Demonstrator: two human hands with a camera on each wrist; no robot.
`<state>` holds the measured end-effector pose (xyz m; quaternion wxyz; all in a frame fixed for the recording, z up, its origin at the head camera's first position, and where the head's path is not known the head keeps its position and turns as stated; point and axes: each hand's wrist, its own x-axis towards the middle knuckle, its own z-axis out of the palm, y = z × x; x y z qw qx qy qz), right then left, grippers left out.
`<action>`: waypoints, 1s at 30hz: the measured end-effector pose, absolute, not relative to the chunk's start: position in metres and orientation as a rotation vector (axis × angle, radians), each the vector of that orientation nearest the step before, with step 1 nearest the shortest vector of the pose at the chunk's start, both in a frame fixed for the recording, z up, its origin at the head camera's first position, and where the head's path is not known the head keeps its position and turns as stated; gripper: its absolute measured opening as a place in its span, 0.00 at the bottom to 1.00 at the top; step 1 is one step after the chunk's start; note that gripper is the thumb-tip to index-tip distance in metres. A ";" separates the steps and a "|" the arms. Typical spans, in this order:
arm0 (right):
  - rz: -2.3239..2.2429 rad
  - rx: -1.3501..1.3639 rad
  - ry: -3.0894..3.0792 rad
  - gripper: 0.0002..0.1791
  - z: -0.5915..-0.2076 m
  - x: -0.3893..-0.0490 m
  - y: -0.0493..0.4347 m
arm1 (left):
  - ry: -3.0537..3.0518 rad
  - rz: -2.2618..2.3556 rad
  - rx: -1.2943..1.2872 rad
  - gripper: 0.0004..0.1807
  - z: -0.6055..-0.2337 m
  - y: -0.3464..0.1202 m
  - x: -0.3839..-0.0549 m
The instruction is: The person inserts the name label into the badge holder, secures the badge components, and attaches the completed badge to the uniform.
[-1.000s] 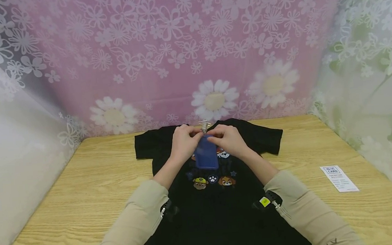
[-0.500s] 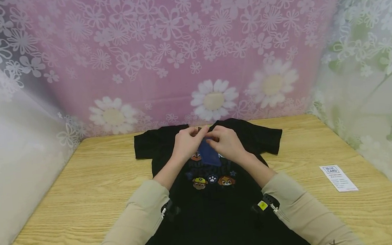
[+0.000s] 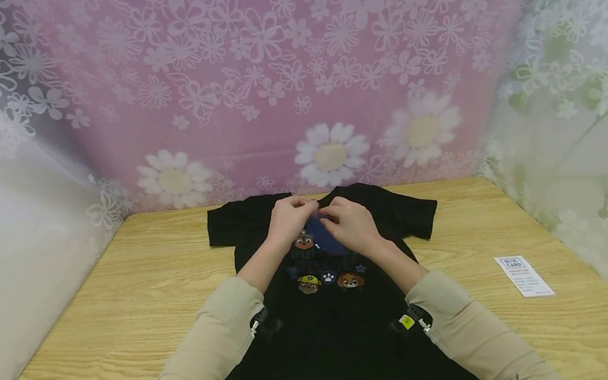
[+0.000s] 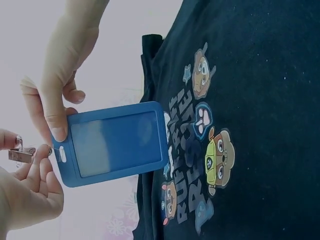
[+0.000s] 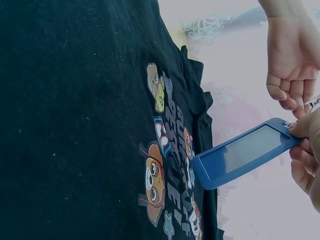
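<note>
My right hand (image 3: pixel 348 222) pinches the slotted end of a blue badge holder (image 4: pixel 117 142) between thumb and fingers. The holder has a clear window and hangs tilted over the black T-shirt (image 3: pixel 317 346). Close beside it, my left hand (image 3: pixel 289 220) holds a small silver metal clip (image 4: pixel 22 154) in its fingertips, right at the holder's slot. In the right wrist view the clip is mostly cut off at the frame's edge. From the head camera, fingers hide the clip and the right hand covers part of the holder.
The T-shirt lies flat with its sleeves spread on a wooden table (image 3: pixel 146 312), its front printed with cartoon dogs (image 3: pixel 309 284). A white printed card (image 3: pixel 524 276) lies at the right. Flowered curtains (image 3: pixel 321 80) close off the back and both sides.
The blue badge holder has swung from hanging straight to slanting, its lower end to the right. The clip, first showing above the hands, has gone down behind the left fingers.
</note>
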<state>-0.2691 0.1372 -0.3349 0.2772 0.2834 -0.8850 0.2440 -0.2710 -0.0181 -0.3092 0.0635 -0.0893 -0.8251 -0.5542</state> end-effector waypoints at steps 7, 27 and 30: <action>0.649 0.754 -2.379 0.07 -0.340 -0.269 0.137 | -2.440 -1.818 -0.221 0.09 -0.311 -0.019 -0.271; 1.081 0.690 -2.462 0.11 -0.329 -0.273 0.141 | -2.485 -1.871 -0.241 0.08 -0.312 -0.022 -0.276; 1.087 0.668 -2.483 0.11 -0.328 -0.274 0.141 | -2.492 -1.863 -0.265 0.07 -0.311 -0.022 -0.277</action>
